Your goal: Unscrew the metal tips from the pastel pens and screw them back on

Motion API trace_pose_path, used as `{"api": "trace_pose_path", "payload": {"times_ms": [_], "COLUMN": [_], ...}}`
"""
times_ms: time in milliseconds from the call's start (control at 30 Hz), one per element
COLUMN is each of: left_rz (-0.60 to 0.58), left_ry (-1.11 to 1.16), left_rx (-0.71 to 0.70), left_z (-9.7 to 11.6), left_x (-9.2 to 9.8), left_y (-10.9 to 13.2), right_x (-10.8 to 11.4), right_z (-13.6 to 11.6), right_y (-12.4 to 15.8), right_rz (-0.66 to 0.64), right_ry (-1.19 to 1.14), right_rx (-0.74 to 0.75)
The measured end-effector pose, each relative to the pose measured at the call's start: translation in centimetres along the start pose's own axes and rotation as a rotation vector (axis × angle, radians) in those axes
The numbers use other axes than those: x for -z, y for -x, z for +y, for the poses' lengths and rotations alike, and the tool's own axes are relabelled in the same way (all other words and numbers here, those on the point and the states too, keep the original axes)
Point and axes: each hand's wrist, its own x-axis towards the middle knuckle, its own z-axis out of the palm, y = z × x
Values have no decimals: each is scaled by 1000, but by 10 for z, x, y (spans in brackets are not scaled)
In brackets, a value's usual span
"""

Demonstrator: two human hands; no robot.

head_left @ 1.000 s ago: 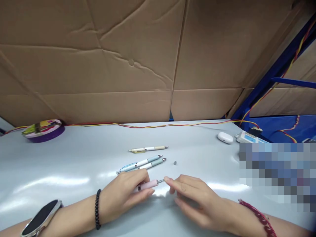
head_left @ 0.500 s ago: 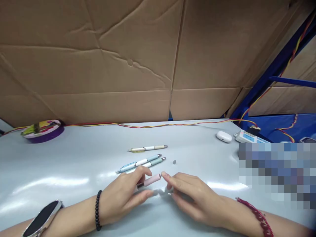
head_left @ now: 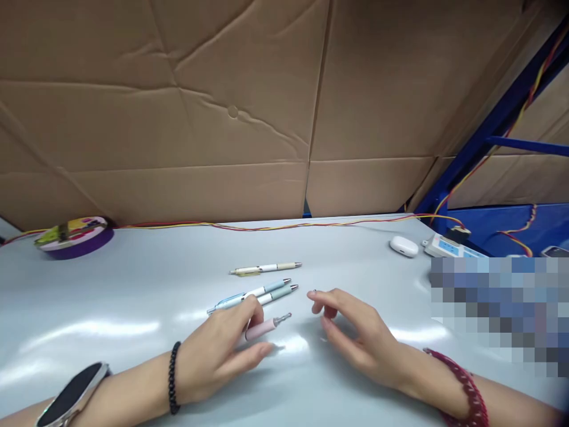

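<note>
My left hand (head_left: 226, 344) holds a pink pen (head_left: 262, 328) that points to the right. Its tip end is uncovered, and the thin refill (head_left: 283, 319) sticks out of the pink barrel. The rest of this pen is hidden under my fingers. My right hand (head_left: 355, 332) is apart from the pen, palm turned left, with thumb and index finger spread. Its index fingertip is over the spot of the small grey pen tip, which is now mostly covered. Just beyond my left hand lie a blue pen (head_left: 260, 292) and a green pen (head_left: 284, 291), partly hidden by it.
A cream pen (head_left: 269, 268) lies farther back. A white earbud case (head_left: 404, 246) and a power strip (head_left: 448, 245) are at the right. A purple round box (head_left: 80, 240) stands at the back left. Twisted wires (head_left: 258, 228) run along the rear edge, before a cardboard wall (head_left: 222, 136).
My right hand has left the pen's end and moved up and right to the small pen tip, its fingers opening. More of the refill now protrudes from the pink pen.
</note>
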Motion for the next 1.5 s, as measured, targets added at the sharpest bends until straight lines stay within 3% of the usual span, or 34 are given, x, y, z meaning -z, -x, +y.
{"api": "trace_pose_path", "payload": {"times_ms": [167, 400, 533, 767, 933, 1167, 1500], "left_rz": [27, -50, -31, 60, 116, 42, 27], "left_ry": [39, -189, -378, -491, -553, -486, -436], "left_rx": [59, -59, -100, -232, -121, 26, 26], "left_z": [0, -4, -11, -15, -20, -34, -33], "left_x": [-1, -4, -11, -12, 4, 13, 9], "left_y": [0, -5, -4, -5, -13, -17, -15], "right_x": [2, 5, 4, 4, 4, 4, 3], "right_z": [10, 32, 32, 27, 27, 28, 28], "right_y": [-1, -6, -8, -9, -8, -9, -9], "right_rz": [-41, -139, -132, -137, -135, -121, -111], "right_ry": [154, 283, 263, 199, 173, 163, 147], "right_rx": [-47, -222, -209, -178, -183, -176, -178]}}
